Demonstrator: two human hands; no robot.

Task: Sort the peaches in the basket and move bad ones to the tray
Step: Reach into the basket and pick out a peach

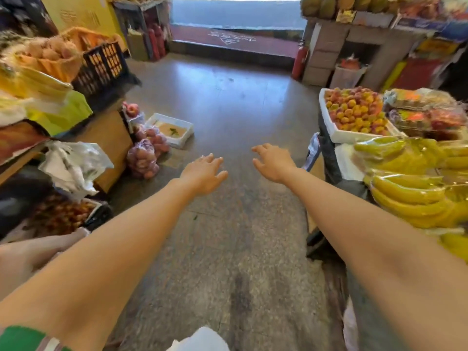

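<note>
Both my arms reach forward over the shop floor. My left hand (pixel 205 171) and my right hand (pixel 272 160) hover side by side with fingers relaxed and spread, holding nothing. A white foam box (pixel 326 117) piled with yellow-red peaches (pixel 354 112) stands at the right, beyond my right hand. A white tray (pixel 182 140) with a brownish lining and a green leaf lies on the floor at the left, beyond my left hand. Clear bags of reddish fruit (pixel 144 158) lean next to the tray.
Wrapped bananas (pixel 410 188) fill the stall at the right. A black crate (pixel 103 64) of orange fruit and boxes line the left stall. A red fire extinguisher (pixel 300 59) stands by the doorway. Another person's hand (pixel 30 254) shows at the left edge.
</note>
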